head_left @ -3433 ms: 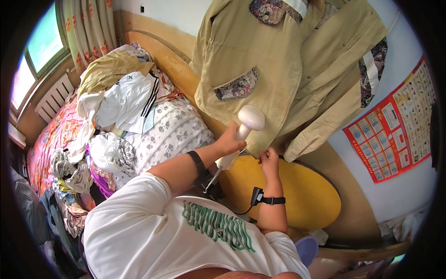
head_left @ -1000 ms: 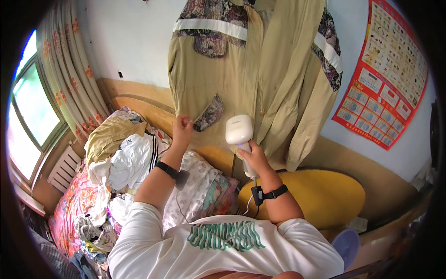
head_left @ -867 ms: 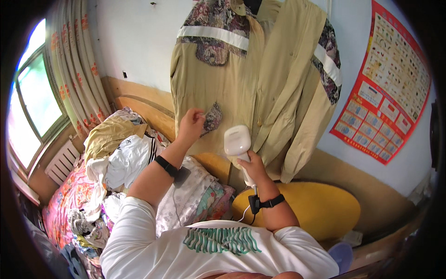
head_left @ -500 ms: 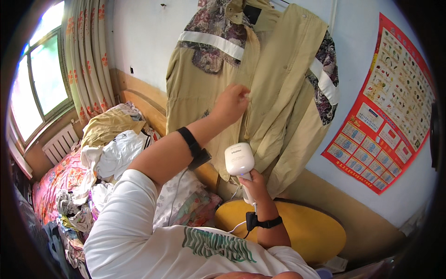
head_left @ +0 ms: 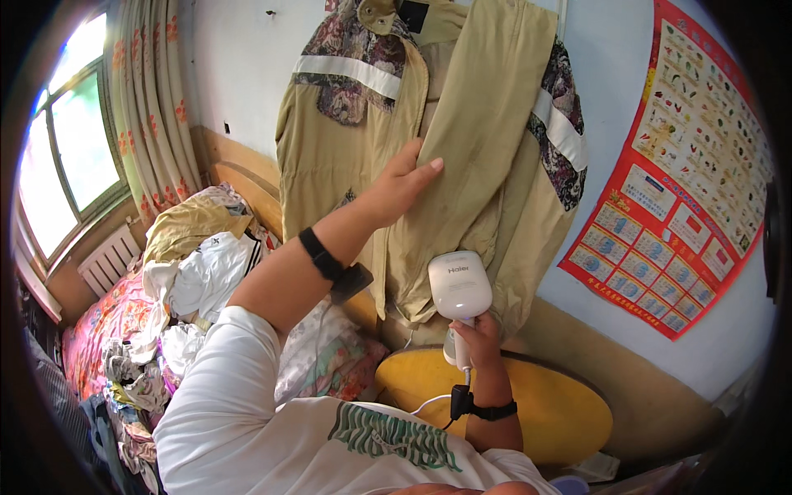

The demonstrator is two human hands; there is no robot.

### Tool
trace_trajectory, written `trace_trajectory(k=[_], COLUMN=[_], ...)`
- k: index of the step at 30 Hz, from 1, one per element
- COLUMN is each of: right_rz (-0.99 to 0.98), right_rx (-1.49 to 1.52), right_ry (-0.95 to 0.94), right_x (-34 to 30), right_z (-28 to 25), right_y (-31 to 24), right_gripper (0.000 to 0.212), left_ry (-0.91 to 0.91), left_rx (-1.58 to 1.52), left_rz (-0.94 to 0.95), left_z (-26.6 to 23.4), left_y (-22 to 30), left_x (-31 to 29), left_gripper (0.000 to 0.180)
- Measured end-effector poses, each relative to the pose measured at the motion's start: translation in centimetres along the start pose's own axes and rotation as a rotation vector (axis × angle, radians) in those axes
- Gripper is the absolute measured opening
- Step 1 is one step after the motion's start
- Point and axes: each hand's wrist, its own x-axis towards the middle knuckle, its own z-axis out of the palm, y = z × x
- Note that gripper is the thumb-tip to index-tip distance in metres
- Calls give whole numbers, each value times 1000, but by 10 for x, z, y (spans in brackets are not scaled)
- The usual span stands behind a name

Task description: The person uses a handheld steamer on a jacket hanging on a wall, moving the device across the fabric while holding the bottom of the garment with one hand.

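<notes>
A beige jacket [head_left: 487, 124] with dark patterned shoulder panels and white stripes hangs against the wall in front of me. My left hand [head_left: 402, 186] grips the edge of its front panel, thumb on the outside and the fingers partly hidden by the cloth. The panel is drawn across the jacket's front. Lower down, my right hand [head_left: 480, 337] is wrapped round the handle of a white handheld garment steamer [head_left: 460, 286]. Its broad head points up, close to the jacket's lower part, and a white cord runs from the handle's bottom.
A yellow oval board [head_left: 544, 404] stands below the jacket. To the left, piled clothes [head_left: 210, 264] lie on a bed with a floral red cover [head_left: 103, 334], near a curtain [head_left: 153, 107] and window. A red poster [head_left: 631, 239] hangs on the right wall.
My left hand has gone from hovering before the jacket to gripping its front panel, which now lies smoother and further left. The steamer has moved slightly right and down.
</notes>
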Motion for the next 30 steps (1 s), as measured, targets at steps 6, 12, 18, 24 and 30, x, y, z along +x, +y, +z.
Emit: trace_trajectory(k=[6, 12, 18, 24, 30], right_rz=[-52, -30, -91, -138, -103], right_rx=[12, -9, 14, -89, -218], right_ry=[8, 44, 83, 163, 167], right_x=[-12, -21, -12, 0, 27], right_z=[17, 25, 46, 69, 84], right_y=[-11, -13, -34, -32, -20], right_gripper=[36, 34, 32, 31, 30], left_ry=[-77, 16, 192, 233, 247], left_rx=[331, 814, 411, 914, 1066], left_rz=[-211, -330, -39, -117, 153], left_z=[-32, -80, -96, -110, -109], left_y=[25, 18, 10, -3, -6], left_x=[-7, -9, -20, -15, -10], left_gripper=[59, 41, 33, 30, 26])
